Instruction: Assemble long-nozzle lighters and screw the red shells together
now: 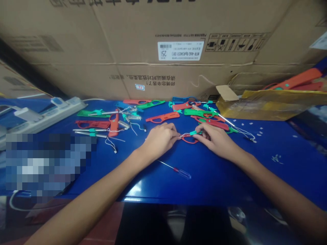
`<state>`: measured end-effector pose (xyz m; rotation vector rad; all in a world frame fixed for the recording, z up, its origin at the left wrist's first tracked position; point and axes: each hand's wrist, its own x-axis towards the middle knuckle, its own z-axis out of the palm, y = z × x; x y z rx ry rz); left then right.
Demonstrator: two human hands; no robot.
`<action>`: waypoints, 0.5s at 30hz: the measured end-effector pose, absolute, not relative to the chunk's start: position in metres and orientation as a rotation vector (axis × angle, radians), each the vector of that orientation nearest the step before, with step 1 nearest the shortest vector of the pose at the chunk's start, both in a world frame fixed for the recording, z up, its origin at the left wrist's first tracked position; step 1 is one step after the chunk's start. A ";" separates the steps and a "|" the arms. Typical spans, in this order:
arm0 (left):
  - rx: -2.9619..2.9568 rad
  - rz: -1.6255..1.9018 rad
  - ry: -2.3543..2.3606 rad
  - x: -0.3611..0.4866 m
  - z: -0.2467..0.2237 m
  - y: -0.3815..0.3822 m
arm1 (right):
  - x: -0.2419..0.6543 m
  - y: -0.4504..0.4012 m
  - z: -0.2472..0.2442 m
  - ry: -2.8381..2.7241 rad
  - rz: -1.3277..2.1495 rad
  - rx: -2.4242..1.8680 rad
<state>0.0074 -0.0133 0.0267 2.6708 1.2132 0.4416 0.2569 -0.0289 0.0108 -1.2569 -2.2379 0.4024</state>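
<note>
My left hand [162, 137] is closed in a pinch at the left end of a red lighter casing [189, 140], where a white wire [186, 134] also runs. From the other side, my right hand [216, 139] grips the casing, its thumb and fingers around a teal plastic piece [194, 133] lying on it. The fingers cover much of the casing, including both its ends. Nearer to me lies a screwdriver [182, 173] with a clear handle, its tip pointing toward the left wrist.
Behind my hands lie several loose casings, such as a red one [163, 117] and a green one [199, 113]. Metal rods with wires [89, 131] are at left, near a power strip [51, 115]. A taped carton [258, 105] stands right; a large cardboard box [127, 44] walls the back.
</note>
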 end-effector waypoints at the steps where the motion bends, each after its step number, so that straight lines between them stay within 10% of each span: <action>1: 2.695 0.426 1.209 0.007 0.027 -0.013 | 0.257 -0.029 0.012 -2.227 0.409 -1.251; 15: 2.892 0.489 1.196 0.001 0.026 -0.006 | 0.251 -0.032 0.016 -1.869 0.671 -1.210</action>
